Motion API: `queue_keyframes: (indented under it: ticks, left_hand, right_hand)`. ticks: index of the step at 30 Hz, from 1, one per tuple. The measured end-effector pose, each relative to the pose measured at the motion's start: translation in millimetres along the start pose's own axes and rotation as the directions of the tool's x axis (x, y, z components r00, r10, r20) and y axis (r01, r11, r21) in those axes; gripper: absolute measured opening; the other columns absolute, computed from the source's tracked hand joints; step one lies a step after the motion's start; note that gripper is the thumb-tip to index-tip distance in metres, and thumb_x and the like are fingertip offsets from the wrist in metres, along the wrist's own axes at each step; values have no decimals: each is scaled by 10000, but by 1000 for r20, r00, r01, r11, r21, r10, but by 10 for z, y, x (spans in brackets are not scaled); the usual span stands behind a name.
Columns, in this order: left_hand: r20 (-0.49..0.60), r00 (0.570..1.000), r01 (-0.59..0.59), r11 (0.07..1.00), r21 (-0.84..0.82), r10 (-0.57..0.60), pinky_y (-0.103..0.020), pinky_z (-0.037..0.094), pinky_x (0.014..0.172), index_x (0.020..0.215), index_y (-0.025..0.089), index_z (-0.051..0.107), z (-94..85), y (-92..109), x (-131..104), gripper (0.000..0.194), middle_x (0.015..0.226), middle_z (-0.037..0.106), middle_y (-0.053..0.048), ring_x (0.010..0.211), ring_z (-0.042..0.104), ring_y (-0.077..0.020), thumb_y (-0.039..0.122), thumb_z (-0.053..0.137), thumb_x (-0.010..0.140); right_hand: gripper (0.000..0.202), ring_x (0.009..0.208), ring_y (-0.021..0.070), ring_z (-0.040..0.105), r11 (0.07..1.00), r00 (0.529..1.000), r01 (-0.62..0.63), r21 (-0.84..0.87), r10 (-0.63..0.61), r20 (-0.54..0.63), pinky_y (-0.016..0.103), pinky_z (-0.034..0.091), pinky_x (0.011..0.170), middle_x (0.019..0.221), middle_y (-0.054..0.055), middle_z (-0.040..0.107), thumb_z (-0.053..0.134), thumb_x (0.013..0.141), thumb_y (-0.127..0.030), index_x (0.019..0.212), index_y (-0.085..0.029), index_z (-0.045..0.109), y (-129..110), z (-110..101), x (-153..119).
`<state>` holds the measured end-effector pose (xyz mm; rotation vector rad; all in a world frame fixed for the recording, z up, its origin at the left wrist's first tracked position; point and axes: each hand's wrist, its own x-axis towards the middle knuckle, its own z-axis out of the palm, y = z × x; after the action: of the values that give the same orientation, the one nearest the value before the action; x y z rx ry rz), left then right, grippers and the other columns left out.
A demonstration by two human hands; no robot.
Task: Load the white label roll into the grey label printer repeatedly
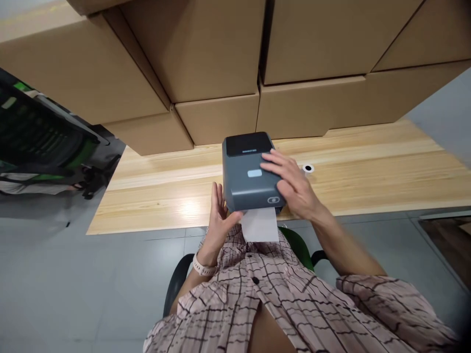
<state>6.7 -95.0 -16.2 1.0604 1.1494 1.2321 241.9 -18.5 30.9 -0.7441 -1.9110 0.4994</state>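
Note:
A dark grey label printer (243, 179) with a black window in its lid and a light blue button sits at the table's front edge. White label paper (260, 225) sticks out of its front, hanging toward my lap. My right hand (292, 184) lies on the right side of the lid, fingers stretched over the top beside the button. At the printer's front left corner is my left hand (221, 215), its fingers pointing up along the side and its thumb spread toward the paper. Whether the left fingers press on the casing is hard to tell.
Large cardboard boxes (217, 54) are stacked along the back of the wooden table (158, 196). A small white ring with a black centre (308, 168) is right of the printer. An office chair (40, 132) stands at the left, and grey floor tiles (128, 279) lie below.

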Motion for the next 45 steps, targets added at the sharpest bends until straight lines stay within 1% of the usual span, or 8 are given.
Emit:
queue_keyframes:
  ticks: [6,11,16,23,29,36,41,45]
  left_hand:
    - [51,994,-97,992,-85,101,-521,175,1423,1744,461,162,-78,-28,-20,1107,1884,111,15,1748,76,-345,614,811,860]
    - [3,993,-121,992,-38,121,-496,245,1409,1729,418,267,-55,83,71,1007,1866,211,-20,1744,127,-331,739,719,889]
    - [-38,998,-56,998,2,56,-510,284,1396,1713,360,322,71,125,155,1088,1843,281,-79,1719,229,-372,823,743,823]
    - [-54,999,5,1000,2,-4,-517,317,1385,1694,328,378,153,197,159,1033,1820,336,-80,1689,301,-392,700,819,836]
    - [-57,998,-29,998,63,32,-508,351,1363,1723,344,282,120,105,128,1061,1806,354,-98,1684,316,-371,702,792,864]
    - [-95,985,-134,985,105,144,-509,348,1352,1664,310,405,187,69,170,975,1751,429,-108,1638,384,-387,750,750,865]
    - [-56,992,-104,990,99,110,-469,410,1300,1622,328,443,115,36,111,935,1739,438,-111,1615,421,-351,713,798,847]
    - [-277,951,-94,981,170,139,-384,587,992,1376,286,632,21,-59,-244,641,1372,695,-101,1214,693,-259,610,834,860]
  right_hand:
    - [419,1663,304,365,976,976,-168,138,185,-118,645,268,1376,1707,-37,527,558,1095,-494,1502,-426,629,-73,184,-291]
    - [475,1704,305,268,918,935,-294,268,334,-117,619,235,1397,1769,-82,421,613,1041,-577,1505,-475,599,-84,263,-361]
    - [985,1733,295,153,762,827,-515,392,562,-6,613,252,1393,1859,-17,199,667,951,-702,1750,-439,155,-20,319,-542]
    - [1038,1714,310,233,563,729,-626,540,669,147,620,341,1358,1861,-25,178,665,927,-723,1766,-422,132,-29,362,-619]
    - [1033,1681,320,330,561,734,-629,538,657,173,608,394,1336,1835,-4,282,674,919,-740,1760,-408,174,-46,371,-657]
    - [1038,1693,309,302,619,748,-606,499,657,93,581,368,1356,1840,-3,266,640,919,-772,1759,-390,163,-21,442,-716]
    - [1097,1712,306,245,645,759,-615,453,641,117,606,329,1365,1860,-5,193,621,898,-825,1769,-388,118,30,413,-681]
    - [1073,1706,306,264,650,765,-605,461,635,108,607,305,1371,1852,17,231,640,898,-796,1761,-380,158,56,401,-670]
